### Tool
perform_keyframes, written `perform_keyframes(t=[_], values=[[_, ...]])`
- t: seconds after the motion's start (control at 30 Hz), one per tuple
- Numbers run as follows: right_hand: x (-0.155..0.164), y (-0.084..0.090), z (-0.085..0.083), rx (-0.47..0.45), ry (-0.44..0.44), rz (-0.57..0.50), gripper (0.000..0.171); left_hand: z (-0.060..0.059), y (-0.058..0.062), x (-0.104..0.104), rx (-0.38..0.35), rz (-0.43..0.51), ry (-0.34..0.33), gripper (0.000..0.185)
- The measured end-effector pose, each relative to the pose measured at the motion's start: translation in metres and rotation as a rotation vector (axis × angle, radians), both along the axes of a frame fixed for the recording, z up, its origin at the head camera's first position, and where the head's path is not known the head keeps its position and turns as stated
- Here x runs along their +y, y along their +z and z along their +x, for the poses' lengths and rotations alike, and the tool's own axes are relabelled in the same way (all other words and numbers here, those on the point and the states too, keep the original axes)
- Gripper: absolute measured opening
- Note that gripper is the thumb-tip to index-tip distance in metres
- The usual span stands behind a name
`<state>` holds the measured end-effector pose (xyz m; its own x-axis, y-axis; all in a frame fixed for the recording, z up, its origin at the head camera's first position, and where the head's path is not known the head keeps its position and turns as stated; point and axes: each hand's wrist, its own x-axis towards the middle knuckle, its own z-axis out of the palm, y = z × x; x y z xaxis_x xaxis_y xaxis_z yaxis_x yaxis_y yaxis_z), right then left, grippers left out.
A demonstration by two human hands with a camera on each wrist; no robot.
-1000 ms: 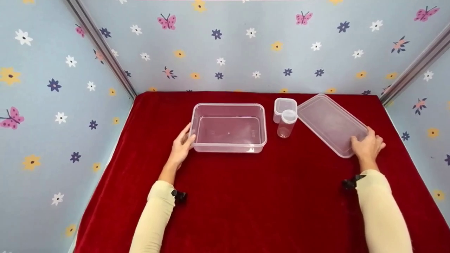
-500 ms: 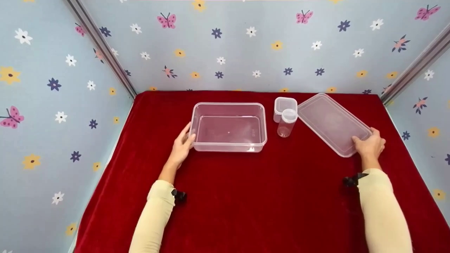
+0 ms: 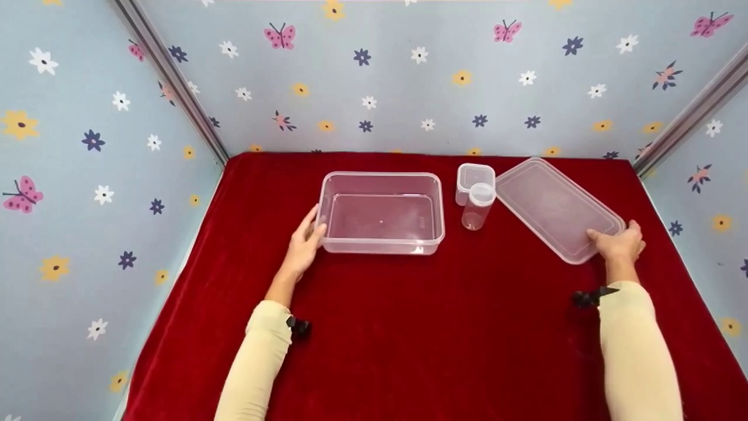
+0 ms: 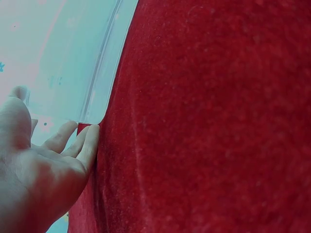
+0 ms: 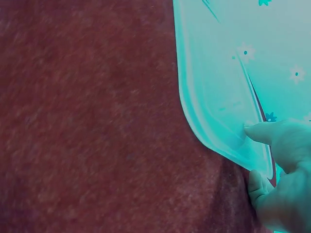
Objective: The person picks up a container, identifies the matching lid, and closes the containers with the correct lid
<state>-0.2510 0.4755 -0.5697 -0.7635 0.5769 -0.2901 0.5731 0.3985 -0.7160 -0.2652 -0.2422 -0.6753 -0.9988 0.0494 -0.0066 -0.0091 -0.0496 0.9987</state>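
Note:
A clear rectangular plastic container (image 3: 383, 248) without a cover sits on the red cloth, left of centre. Against its left side rest the extended fingers of my left hand (image 3: 304, 245), the thumb at the rim by the front corner; the left wrist view shows the fingertips at a corner of the container (image 4: 73, 73). Farther right, my right hand (image 3: 622, 245) pinches the near right corner of a translucent rectangular lid (image 3: 555, 204). In the right wrist view the thumb lies on top of the lid (image 5: 218, 97) and a finger is below its edge.
Between container and lid stand a small square jar (image 3: 474, 174) and, in front of it, a slim round jar (image 3: 476, 216), both capped. The red cloth (image 3: 438, 333) covers the table. Flower-patterned walls (image 3: 397, 76) rise behind and at both sides.
My right hand has slid slightly right along the lid's edge, uncovering more of its near right corner. The lid, container and left hand have stayed in place.

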Motion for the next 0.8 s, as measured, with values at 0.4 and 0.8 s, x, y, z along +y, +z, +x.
perform_keyframes(t=[0.4,0.8], values=[[-0.007,0.011,0.000,-0.013,-0.086,-0.080,0.102,-0.007,-0.010,-0.004,0.015,-0.034,-0.025,0.071],[-0.006,0.014,-0.001,0.020,-0.117,-0.080,0.087,-0.008,-0.010,-0.003,0.008,-0.052,-0.016,0.068]])
